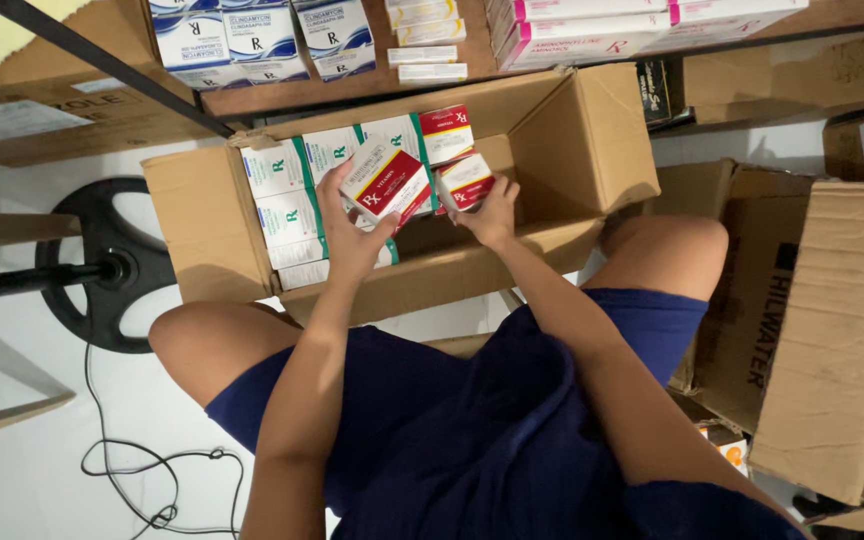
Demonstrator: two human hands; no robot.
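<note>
Your left hand grips a red-and-white box, tilted, fingers wrapped around its lower edge, just above the open carton. Your right hand pinches a second red box just beside it, fingers closed on its right end. Both sit over the carton's middle. Green-and-white boxes are packed in the carton's left half, one more red one behind. Shelf with blue boxes beyond; fan base on the left.
</note>
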